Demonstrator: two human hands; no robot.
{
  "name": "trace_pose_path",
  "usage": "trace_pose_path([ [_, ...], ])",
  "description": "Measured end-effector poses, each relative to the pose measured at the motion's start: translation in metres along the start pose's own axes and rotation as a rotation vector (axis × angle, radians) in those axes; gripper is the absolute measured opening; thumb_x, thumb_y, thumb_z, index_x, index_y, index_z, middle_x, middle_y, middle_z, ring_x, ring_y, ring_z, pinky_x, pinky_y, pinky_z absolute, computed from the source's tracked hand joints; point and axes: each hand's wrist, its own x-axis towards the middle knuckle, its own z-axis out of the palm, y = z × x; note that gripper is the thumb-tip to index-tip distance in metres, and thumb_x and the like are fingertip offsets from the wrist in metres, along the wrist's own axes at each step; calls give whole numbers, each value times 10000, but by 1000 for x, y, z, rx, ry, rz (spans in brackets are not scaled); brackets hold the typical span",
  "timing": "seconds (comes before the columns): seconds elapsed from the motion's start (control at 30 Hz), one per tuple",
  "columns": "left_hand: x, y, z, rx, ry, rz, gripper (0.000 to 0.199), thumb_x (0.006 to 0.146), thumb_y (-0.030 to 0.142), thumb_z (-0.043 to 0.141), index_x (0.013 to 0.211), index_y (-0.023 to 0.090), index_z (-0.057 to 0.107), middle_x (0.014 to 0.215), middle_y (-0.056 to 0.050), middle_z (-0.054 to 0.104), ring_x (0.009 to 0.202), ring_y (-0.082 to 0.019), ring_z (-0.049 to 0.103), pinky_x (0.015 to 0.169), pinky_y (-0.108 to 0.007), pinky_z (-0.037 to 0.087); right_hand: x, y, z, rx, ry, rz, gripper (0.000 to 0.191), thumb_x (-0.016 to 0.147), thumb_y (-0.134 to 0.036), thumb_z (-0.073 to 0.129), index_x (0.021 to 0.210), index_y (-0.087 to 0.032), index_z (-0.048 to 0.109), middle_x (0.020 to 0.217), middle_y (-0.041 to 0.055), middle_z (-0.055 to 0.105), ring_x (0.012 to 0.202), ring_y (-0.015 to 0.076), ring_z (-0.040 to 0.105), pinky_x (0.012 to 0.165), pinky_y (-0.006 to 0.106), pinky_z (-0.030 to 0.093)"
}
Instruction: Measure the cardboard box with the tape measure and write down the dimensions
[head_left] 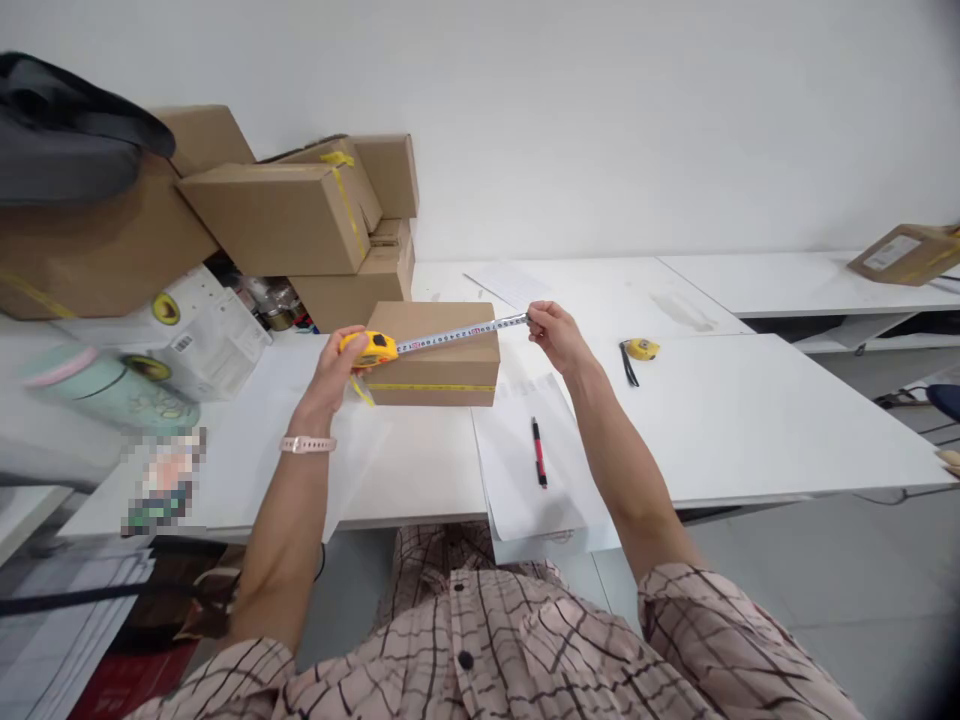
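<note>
My left hand, left of centre in the frame, grasps the yellow case of a tape measure, while my right hand, right of centre, pinches the free end of its extended blade. The blade slants slightly upward from left to right, passing across the cardboard box at the centre of the frame; whether it touches the box cannot be told. A strip of yellow tape runs along the near side of the box, which rests on the white table. Below and to the right of the box, a red and black pen lies on white paper sheets. A second yellow tape measure with a black strap lies right of my right hand. Stacked cartons occupy the upper left, and a mint-green bottle with a pink band lies tilted at the left edge. A pink wristband encircles my left wrist.
</note>
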Motion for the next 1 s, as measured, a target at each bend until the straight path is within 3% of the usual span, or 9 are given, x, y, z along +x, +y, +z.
trace_pose_path([
  [0.1,34,1,-22,21,108,-14,491,716,542,751,1009,175,610,848,-25,659,658,-131,604,491,-196,369,26,20,15,-51,47,74,314,630,-338,770,796,-226,529,632,-64,468,595,92,382,574,244,330],
  [0.17,50,0,-32,34,132,-23,483,707,535,756,999,180,606,872,-21,671,686,-131,624,518,-192,414,33,34,25,-72,82,82,287,639,-334,732,810,-231,525,632,-67,467,603,98,396,587,248,342],
  [0.33,69,-5,-34,-30,79,-118,483,702,530,767,985,188,577,892,-28,691,769,-171,684,629,-264,539,33,61,34,-56,147,36,278,648,-345,682,852,-248,521,676,-69,477,648,110,445,653,262,401],
  [0.47,63,-9,-18,-124,29,-113,434,731,502,763,944,185,556,860,-36,675,768,-188,686,601,-270,548,35,70,28,-54,158,62,270,666,-387,664,841,-253,507,683,-62,464,661,123,458,673,275,433],
  [0.63,42,-9,-5,-154,39,-126,437,747,450,789,1016,211,540,1030,-58,680,903,-229,706,684,-363,624,41,71,14,-191,193,24,278,689,-447,643,844,-242,537,781,-19,566,730,151,509,651,276,425],
  [0.8,33,-6,-4,-167,31,-148,427,772,442,787,1017,216,521,1062,-50,662,916,-225,711,703,-388,644,40,66,6,-294,150,45,317,710,-455,638,931,-236,575,884,-4,626,782,158,559,676,270,443],
  [1.0,47,1,-13,-110,2,-145,456,758,410,806,1041,207,512,1017,-65,673,828,-233,725,638,-405,646,33,55,6,-330,107,162,400,672,-442,738,974,-231,582,877,9,664,770,165,582,638,267,428],
])
